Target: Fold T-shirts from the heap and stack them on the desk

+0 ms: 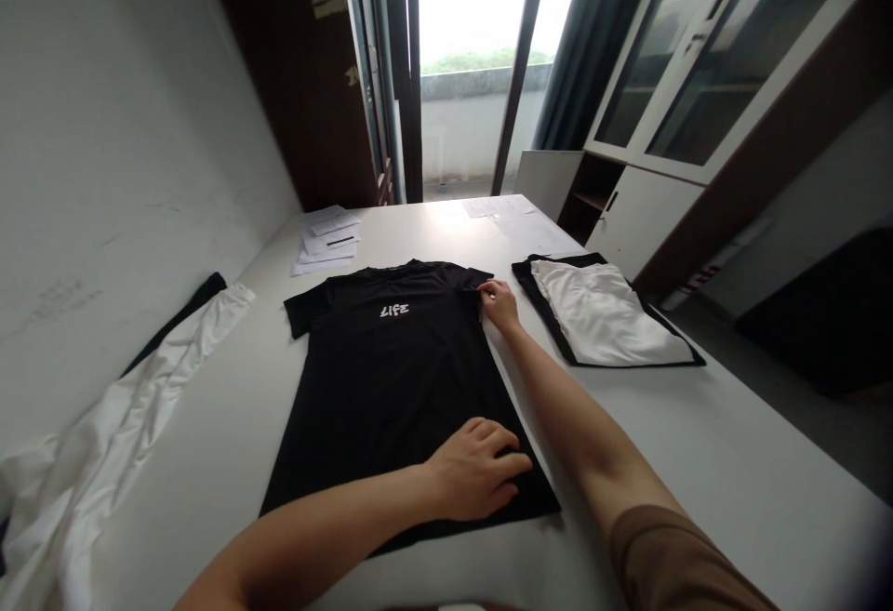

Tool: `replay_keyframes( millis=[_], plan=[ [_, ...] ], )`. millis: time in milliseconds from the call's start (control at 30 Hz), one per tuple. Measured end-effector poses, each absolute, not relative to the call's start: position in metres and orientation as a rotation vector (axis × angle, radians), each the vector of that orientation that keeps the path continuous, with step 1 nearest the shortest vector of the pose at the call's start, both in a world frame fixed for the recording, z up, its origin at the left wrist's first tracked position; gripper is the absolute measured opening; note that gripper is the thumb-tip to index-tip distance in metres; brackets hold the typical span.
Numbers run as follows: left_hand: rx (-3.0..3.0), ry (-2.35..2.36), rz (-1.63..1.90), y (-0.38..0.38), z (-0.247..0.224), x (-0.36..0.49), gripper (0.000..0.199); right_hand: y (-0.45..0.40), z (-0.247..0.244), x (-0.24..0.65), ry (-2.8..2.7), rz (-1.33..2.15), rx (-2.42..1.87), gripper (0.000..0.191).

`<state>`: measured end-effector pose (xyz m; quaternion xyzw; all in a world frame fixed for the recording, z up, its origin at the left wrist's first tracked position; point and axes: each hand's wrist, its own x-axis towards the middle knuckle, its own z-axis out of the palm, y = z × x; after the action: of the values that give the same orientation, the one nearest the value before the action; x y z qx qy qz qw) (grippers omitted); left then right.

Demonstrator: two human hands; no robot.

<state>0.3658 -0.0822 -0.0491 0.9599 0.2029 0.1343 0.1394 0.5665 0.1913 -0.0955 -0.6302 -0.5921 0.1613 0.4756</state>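
A black T-shirt point(391, 388) lies spread out on the white table, its collar at the far end and its hem toward me. Small white lettering runs across its chest. My right hand point(499, 306) is closed on the edge of the right-side sleeve, thumb and fingers pinched together. Lower down, my left hand point(478, 469) reaches across the shirt and rests on it near the right side of the hem. Its fingers are bent a little and apart, with no fabric visibly gathered between them.
To the right lies a folded stack with a white garment point(606, 313) over black cloth. Crumpled white cloth point(139, 425) and some black fabric lie along the left wall. Papers point(326, 241) sit at the far left of the table point(411, 230), and more sheets point(513, 220) at the far right.
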Motion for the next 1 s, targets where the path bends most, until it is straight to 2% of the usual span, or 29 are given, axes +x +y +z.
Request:
replay_keyframes(
  millis=[67, 200, 400, 500, 600, 700, 800, 900, 1000],
  plan=[
    [2.831, 0.514, 0.340, -0.089, -0.047, 0.369, 0.045, 0.191, -0.091, 0.557, -1.223, 0.654, -1.481, 0.010],
    [2.878, 0.461, 0.280, -0.092, -0.044, 0.371, 0.053, 0.192, -0.086, 0.539, -0.713, 1.169, -1.264, 0.021],
    [2.861, 0.460, 0.309, -0.091, -0.049, 0.370, 0.049, 0.198, -0.087, 0.533, -0.656, 1.278, -1.274, 0.029],
    [2.879, 0.431, 0.329, -0.095, -0.051, 0.374, 0.054, 0.199, -0.088, 0.528, -0.882, 1.162, -1.423, 0.047],
    [2.903, 0.436, 0.328, -0.097, -0.054, 0.378, 0.055, 0.198, -0.090, 0.521, -1.330, 0.794, -1.637, 0.058],
    [2.938, 0.471, 0.324, -0.096, -0.057, 0.381, 0.046, 0.199, -0.093, 0.520, -1.651, 0.365, -1.788, 0.049],
    [2.962, 0.466, 0.328, -0.094, -0.059, 0.382, 0.041, 0.205, -0.096, 0.524, -1.702, 0.104, -1.898, 0.054],
    [2.964, 0.451, 0.295, -0.092, -0.058, 0.382, 0.037, 0.211, -0.098, 0.526, -1.703, -0.002, -1.988, 0.057],
    [2.949, 0.467, 0.267, -0.092, -0.056, 0.382, 0.032, 0.213, -0.101, 0.531, -1.665, 0.027, -2.031, 0.038]
  ],
)
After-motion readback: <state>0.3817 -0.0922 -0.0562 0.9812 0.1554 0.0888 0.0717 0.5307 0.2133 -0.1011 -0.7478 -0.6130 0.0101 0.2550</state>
